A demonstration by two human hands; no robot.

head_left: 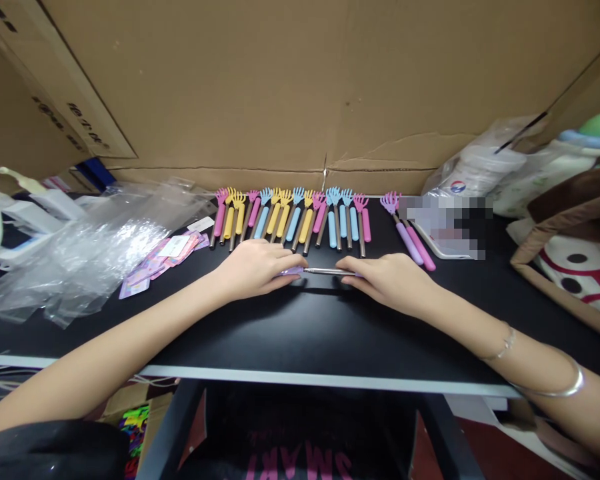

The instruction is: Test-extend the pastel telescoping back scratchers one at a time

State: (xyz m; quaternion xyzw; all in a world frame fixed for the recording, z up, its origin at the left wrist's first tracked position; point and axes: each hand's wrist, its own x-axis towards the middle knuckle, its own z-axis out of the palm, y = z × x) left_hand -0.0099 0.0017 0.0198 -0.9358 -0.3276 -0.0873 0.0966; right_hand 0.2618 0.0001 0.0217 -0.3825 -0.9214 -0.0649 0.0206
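Pinching a purple-ended metal rod (325, 271) from opposite ends, the person's left hand (261, 268) and right hand (393, 281) both have fingers clamped on it, just above the black table (290, 333), in front of a row of back scratchers (305, 227). An uneven pull could probably slip the smooth metal free; a sudden jerk might scatter the row.

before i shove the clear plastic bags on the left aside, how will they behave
The clear plastic bags will probably flop, given their loose creases. Their thin, see-through film suggests they're light. Pushed toward the colourful cards beside them, they might nudge those too.
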